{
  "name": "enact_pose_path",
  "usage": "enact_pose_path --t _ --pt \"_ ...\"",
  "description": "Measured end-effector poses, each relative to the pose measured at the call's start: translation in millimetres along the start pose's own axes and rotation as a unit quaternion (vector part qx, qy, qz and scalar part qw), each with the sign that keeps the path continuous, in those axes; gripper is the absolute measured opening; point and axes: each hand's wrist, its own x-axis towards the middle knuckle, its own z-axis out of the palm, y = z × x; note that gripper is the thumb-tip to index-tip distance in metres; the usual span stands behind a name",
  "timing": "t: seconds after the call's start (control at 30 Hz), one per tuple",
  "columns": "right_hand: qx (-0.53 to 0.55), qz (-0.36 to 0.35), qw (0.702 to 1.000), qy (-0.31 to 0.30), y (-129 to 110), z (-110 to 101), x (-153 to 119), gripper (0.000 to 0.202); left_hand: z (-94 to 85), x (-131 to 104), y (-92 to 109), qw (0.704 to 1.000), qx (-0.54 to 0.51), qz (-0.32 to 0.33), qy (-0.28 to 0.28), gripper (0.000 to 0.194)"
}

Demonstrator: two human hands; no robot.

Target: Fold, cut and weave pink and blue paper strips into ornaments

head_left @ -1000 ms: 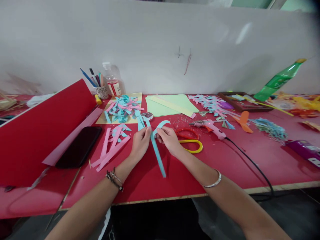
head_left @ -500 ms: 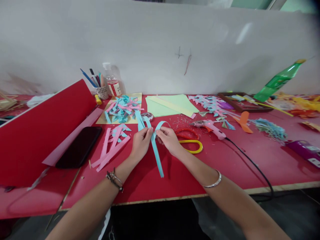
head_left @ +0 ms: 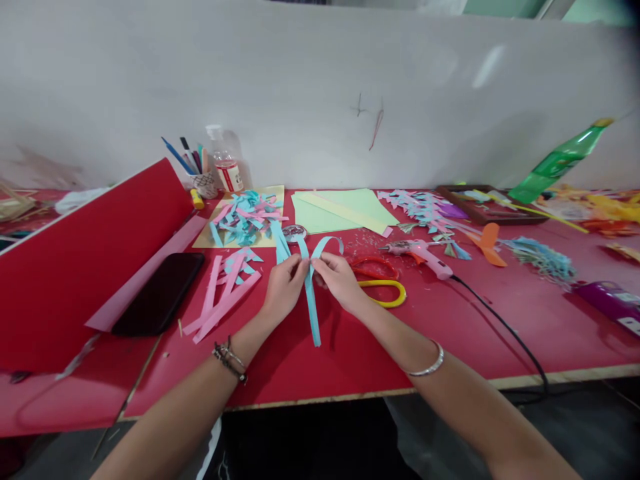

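Between my hands is a light blue paper strip (head_left: 312,312), one end hanging down toward me and other parts curving up and away. My left hand (head_left: 286,283) pinches it from the left, thumb and forefinger closed. From the right, my right hand (head_left: 336,277) pinches the same strip, and the two thumbs nearly meet. More blue strips (head_left: 280,241) lie just beyond my left hand. Pink paper strips (head_left: 225,303) rest to its left. Scissors with a red and a yellow handle (head_left: 387,293) lie right of my right hand.
A pink glue gun (head_left: 423,257) with a black cord lies at right. A phone (head_left: 157,293) and a tilted red board (head_left: 90,267) stand left. Cut paper pieces (head_left: 247,217), green sheets (head_left: 345,207) and a green bottle (head_left: 560,163) are at the back.
The hanging end of the blue strip has swung slightly left and hangs straighter. Its upper parts stand up a little more. Both hands keep their pinch in nearly the same place.
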Motion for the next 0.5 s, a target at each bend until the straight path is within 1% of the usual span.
enact_pose_path --t 0.1,0.17,0.23,0.3,0.33,0.4,0.5 --pt "0.011 -0.003 1.000 0.005 1.4 -0.2 0.0 0.031 -0.9 0.7 0.7 0.999 -0.011 -0.013 0.030 0.029" --pt "0.026 -0.003 1.000 0.018 2.3 -0.3 0.6 0.030 -0.6 1.4 1.0 0.999 -0.017 -0.025 0.035 0.029" --pt "0.043 -0.001 0.999 0.031 2.6 -0.4 1.3 0.030 0.3 1.7 1.3 0.999 -0.025 -0.025 0.003 0.028" --pt "0.059 0.003 0.997 0.043 2.2 -0.5 1.9 0.030 1.3 1.2 1.7 0.999 -0.023 -0.012 -0.043 0.029" --pt "0.063 0.004 0.997 0.045 1.7 -0.4 2.1 0.030 1.6 0.7 1.8 0.998 -0.015 -0.004 -0.056 0.029" --pt "0.060 0.007 0.997 0.038 0.6 -0.2 1.9 0.031 1.8 -0.4 1.9 0.998 0.009 0.008 -0.058 0.030" --pt "0.039 0.012 0.999 0.010 -1.1 0.6 0.6 0.030 0.8 -1.7 2.1 0.999 0.031 0.013 -0.031 0.030"
